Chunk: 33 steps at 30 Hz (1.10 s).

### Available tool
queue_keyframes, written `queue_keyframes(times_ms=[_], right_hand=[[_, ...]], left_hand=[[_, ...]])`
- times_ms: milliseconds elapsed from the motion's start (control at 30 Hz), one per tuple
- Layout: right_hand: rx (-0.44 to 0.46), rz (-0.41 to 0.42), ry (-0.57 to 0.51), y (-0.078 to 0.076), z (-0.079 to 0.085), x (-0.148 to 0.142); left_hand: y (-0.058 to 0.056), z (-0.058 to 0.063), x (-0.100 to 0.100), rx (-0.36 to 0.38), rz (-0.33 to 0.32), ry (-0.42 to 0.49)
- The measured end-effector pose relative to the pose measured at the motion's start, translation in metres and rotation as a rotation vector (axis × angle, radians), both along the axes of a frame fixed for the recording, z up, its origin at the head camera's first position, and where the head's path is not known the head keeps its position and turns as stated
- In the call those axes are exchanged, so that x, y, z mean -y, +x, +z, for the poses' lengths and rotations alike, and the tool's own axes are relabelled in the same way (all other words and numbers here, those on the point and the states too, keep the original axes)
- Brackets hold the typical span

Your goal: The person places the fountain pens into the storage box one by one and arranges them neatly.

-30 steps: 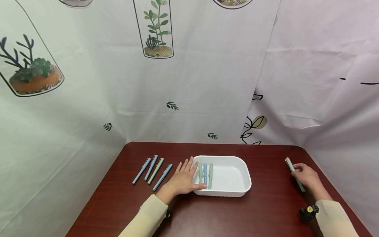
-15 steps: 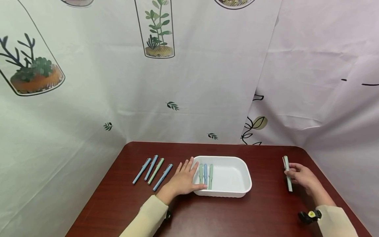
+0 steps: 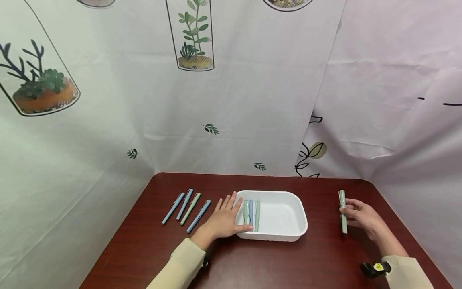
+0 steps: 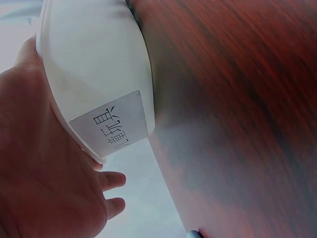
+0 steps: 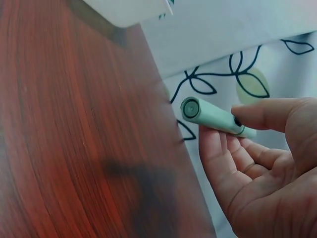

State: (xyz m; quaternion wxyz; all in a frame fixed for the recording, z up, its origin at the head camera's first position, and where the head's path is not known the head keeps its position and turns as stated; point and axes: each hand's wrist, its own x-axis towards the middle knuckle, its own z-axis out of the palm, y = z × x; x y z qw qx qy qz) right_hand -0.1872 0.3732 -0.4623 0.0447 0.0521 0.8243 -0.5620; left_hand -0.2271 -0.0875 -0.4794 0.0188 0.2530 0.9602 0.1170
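A pale green pen (image 3: 343, 212) is pinched between the thumb and fingers of my right hand (image 3: 362, 216), above the table's right side. The right wrist view shows the end of this pen (image 5: 213, 116) facing the camera. My left hand (image 3: 225, 218) lies over the left rim of a white plastic tub (image 3: 283, 236), fingers spread and straight, thumb along the front rim. In the left wrist view the palm is against the tub's outer wall (image 4: 94, 54). Inside the tub, at its left, lie a green pen (image 3: 245, 212), a blue pen (image 3: 251, 212) and another green pen (image 3: 257, 216).
Left of the tub, several pens lie slanted on the dark red table (image 3: 274, 265), among them a green pen (image 3: 190, 208) and a blue pen (image 3: 198, 216). A printed cloth (image 3: 234, 100) hangs behind the table. The tub's wall bears a printed label (image 4: 111, 124).
My right hand has moved left with the green pen, lifting it and turning it from slanted to nearly in line with the view. My left hand stays on the tub.
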Motion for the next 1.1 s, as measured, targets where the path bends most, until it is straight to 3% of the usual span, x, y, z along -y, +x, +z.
queue_keyframes(times_ms=[1100], right_hand=[[-0.02, 0.062, -0.081, 0.002, 0.014, 0.049]], left_hand=[[0.002, 0.001, 0.001, 0.003, -0.006, 0.015]])
